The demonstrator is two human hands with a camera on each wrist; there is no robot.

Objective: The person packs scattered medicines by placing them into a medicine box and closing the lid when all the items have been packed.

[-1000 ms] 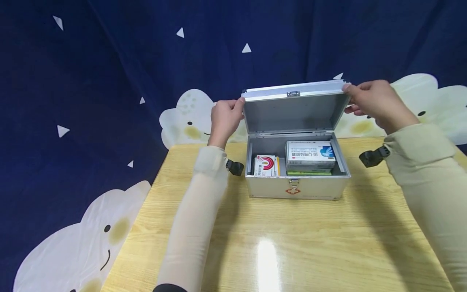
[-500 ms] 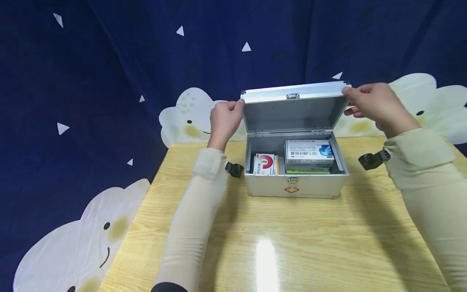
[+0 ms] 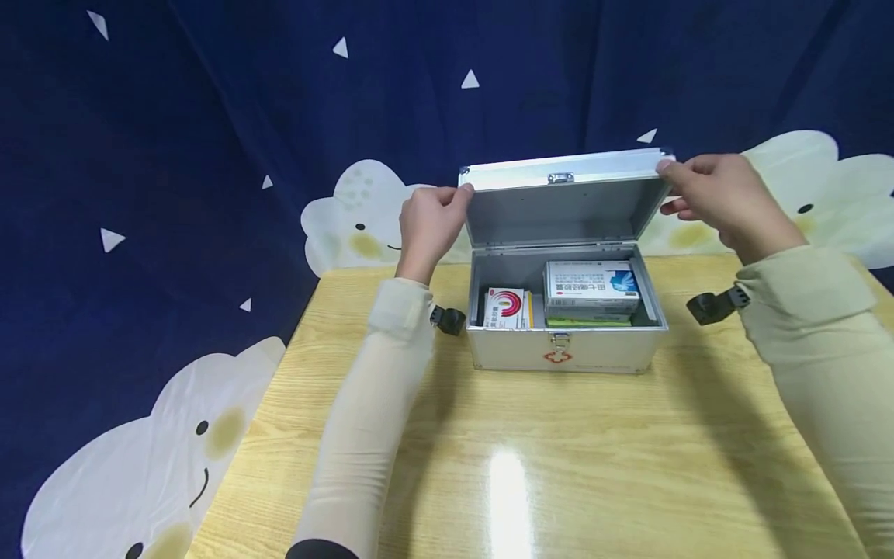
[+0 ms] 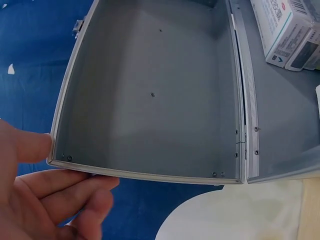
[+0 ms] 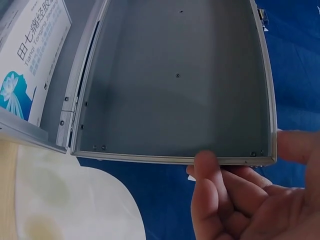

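Observation:
A silver metal first-aid box [image 3: 513, 353] with a red cross on its front stands on the table, its hinged lid [image 3: 559, 213] raised. In the head view my left hand [image 3: 427, 229] grips the lid's left front corner, thumb on the rim. My right hand [image 3: 726, 198] holds the right front corner. Both wrist views show the thumb at the front edge and the fingers along the lid's side. Inside the box, white medicine boxes [image 3: 583, 283] are stacked on the right over a green one [image 3: 587, 321]. A smaller white box with a red arc design [image 3: 504, 309] lies at left.
The wooden table [image 3: 594, 458] reaches toward me in front of the box. Behind it hangs a dark blue curtain [image 3: 391, 101] with white triangles and cloud shapes. A metal latch [image 3: 560, 341] sits on the box front, its catch [image 3: 560, 178] on the lid rim.
The lid has come down very slightly toward the box, with both hands still on its corners. The head view has tipped a little, so the whole scene sits higher.

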